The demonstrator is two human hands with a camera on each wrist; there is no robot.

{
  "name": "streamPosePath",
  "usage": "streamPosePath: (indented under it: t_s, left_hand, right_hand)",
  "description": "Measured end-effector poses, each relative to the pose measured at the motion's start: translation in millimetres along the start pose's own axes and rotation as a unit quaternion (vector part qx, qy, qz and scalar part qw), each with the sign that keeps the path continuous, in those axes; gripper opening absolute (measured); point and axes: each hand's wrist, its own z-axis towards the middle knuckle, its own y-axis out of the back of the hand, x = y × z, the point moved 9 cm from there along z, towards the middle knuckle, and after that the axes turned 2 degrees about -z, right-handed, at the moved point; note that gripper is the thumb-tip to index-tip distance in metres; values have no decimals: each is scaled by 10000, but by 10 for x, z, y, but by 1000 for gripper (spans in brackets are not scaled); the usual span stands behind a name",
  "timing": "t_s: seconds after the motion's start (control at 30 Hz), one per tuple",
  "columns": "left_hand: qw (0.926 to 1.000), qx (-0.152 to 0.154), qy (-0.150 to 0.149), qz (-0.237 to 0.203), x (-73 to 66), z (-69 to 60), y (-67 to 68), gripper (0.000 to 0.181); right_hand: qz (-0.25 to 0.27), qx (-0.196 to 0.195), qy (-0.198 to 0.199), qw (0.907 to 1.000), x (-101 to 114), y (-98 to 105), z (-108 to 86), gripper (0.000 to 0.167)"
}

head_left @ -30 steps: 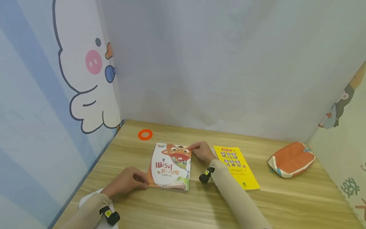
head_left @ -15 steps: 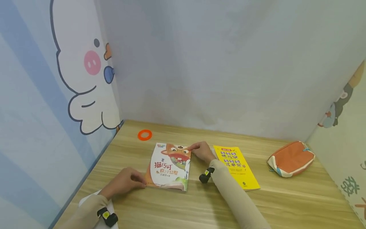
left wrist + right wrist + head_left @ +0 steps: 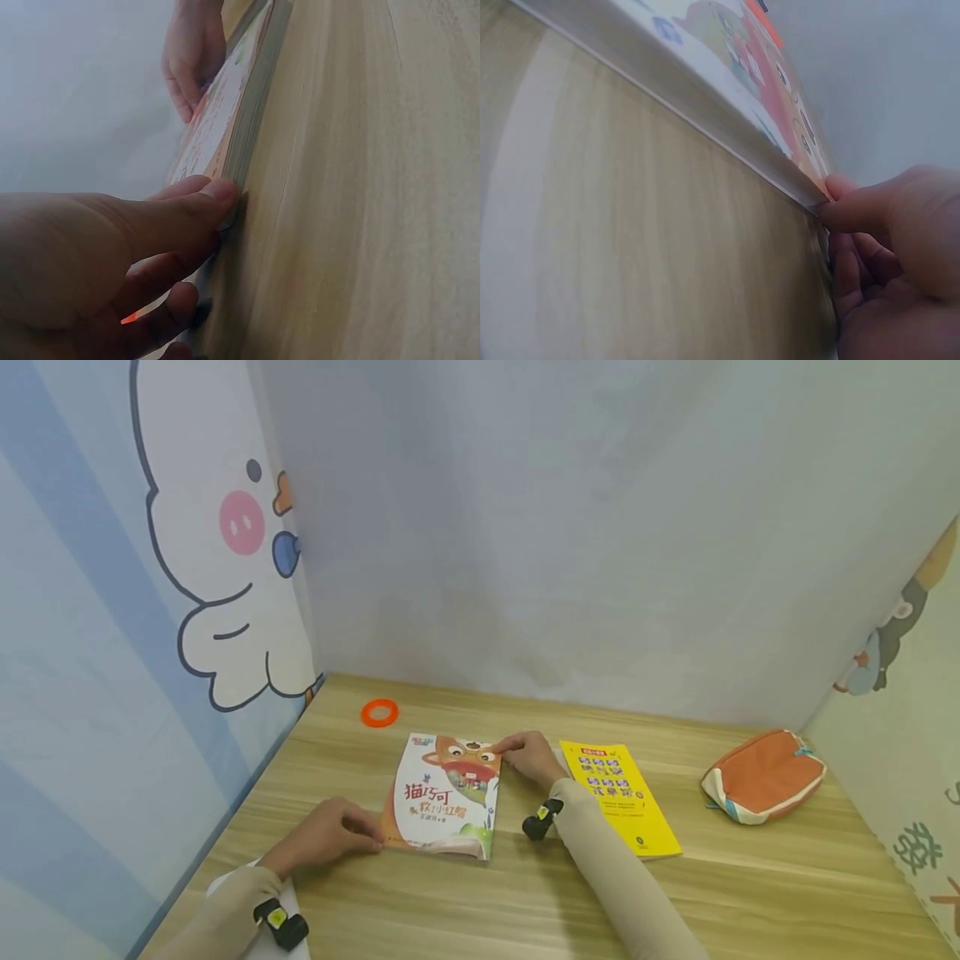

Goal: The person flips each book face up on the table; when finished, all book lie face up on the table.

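I have the picture book (image 3: 446, 793) between both hands on the table (image 3: 420, 910), cover up. My left hand (image 3: 330, 835) pinches its eight o'clock corner, thumb against the page edges; my right hand (image 3: 534, 758) pinches the opposite corner, towards one or two o'clock. As I judge it, the step is steadying and squaring the book, so equal, light pressure from both corners should serve best: if one hand pushes harder, the book may swivel. Thumbs belong low on the edges, where the cover is less likely to crease. The orange ring (image 3: 366, 714) at eleven o'clock and the yellow booklet (image 3: 633, 818) at three both stand apart, leaving room for small turns.
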Motion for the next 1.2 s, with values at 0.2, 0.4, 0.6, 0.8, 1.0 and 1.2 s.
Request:
streamPosePath:
  t_s: [0.2,0.4,0.6,0.8,1.0,1.2]
  left_hand:
    - [9999,0,-111,3,-20,-13,2,8]
    - [9998,34,-198,-20,-46,-7,8,8]
    - [9999,55,-160,-16,-36,-1,4,8]
    - [9999,40,-137,85,-31,-2,12,8]
    - [9998,12,-158,112,-6,13,20,9]
    - [9998,-5,-187,108,-5,14,30,9]
  right_hand:
    - [-4,2,6,10000,6,-12,-14,17]
    - [-31,-20,-29,10000,-10,-6,-10,17]
    - [-8,-21,-15,10000,-14,-12,-18,17]
    - [-61,-42,28,10000,-10,-16,-9,17]
    - [-16,-78,31,10000,-9,-9,-10,16]
    - [-40,-68,99,9999,-25,-20,-13,16]
